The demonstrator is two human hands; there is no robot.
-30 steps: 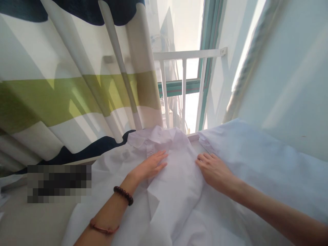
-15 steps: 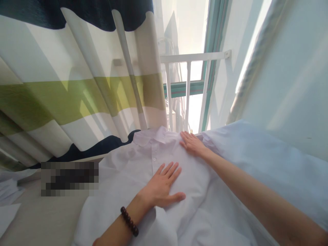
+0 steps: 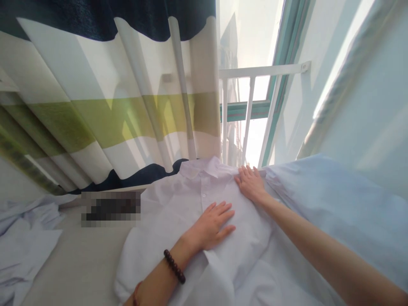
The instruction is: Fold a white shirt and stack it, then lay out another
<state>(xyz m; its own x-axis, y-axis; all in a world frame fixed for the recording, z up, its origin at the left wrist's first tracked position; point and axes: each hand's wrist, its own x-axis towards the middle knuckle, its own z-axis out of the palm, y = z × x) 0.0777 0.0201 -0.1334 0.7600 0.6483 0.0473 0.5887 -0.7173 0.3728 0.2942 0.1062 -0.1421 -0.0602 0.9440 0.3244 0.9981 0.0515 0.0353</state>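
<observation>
A white button-up shirt [image 3: 178,204] lies front up on a pale surface, its collar toward the window. My left hand [image 3: 213,225], with a dark bead bracelet at the wrist, lies flat and open on the shirt's chest just right of the button line. My right hand [image 3: 251,183] rests flat with fingers stretched out on the shirt's shoulder, near the collar. A fold of the shirt's cloth lies over the base of my left hand.
A pale blue cloth [image 3: 334,212] covers the right side. More pale garments [image 3: 22,238] lie crumpled at the far left. A striped curtain [image 3: 111,110] hangs behind, beside a white window rail [image 3: 261,72]. A blurred patch [image 3: 111,208] sits left of the shirt.
My right hand slid from beside the shirt's middle up to its shoulder by the collar. My left hand moved down from near the collar to the chest. The view shifted left.
</observation>
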